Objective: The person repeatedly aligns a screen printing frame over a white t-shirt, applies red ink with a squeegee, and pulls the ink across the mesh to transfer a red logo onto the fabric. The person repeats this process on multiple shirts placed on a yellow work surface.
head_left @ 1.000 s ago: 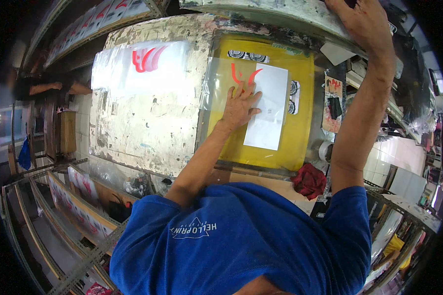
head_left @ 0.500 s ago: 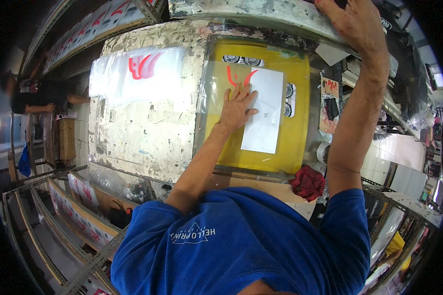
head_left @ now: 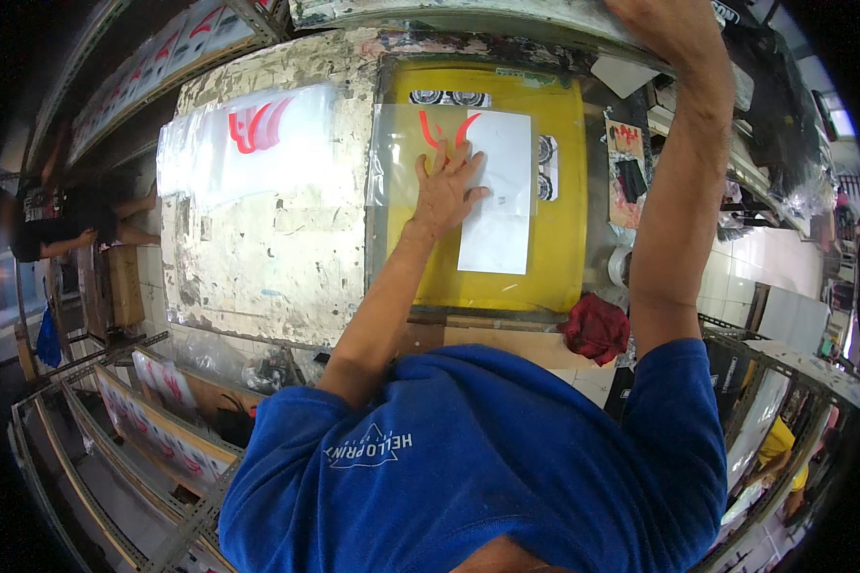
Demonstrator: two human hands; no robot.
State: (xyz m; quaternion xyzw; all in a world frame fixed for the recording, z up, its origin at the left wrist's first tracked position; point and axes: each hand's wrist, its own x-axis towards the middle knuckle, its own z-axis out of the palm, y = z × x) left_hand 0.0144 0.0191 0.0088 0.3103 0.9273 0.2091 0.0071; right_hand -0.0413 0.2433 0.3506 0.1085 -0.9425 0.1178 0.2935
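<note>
My left hand [head_left: 443,187] lies spread and flat, its fingers on a clear plastic sheet [head_left: 388,158] with a red curved print and on the edge of a white paper [head_left: 500,205]. Beneath them is a yellow screen-like panel [head_left: 556,253] in a frame, with black-and-white printed round shapes at its top and right. Up at the top edge, my right hand [head_left: 661,36] rests at a long, paint-smeared pale beam [head_left: 468,13]; its fingers run out of the picture.
Clear sheets with a red print [head_left: 277,129] lie left on the stained worktable [head_left: 258,258]. A dark red cloth [head_left: 595,329] sits at the near right corner, with a tape roll [head_left: 619,265] behind it. Racks [head_left: 153,420] hold printed boards. Another person [head_left: 62,224] is at far left.
The view has shifted slightly, so the table appears a little higher and further left. My left hand stays on the sheet; my right hand's fingers have slipped out past the top edge.
</note>
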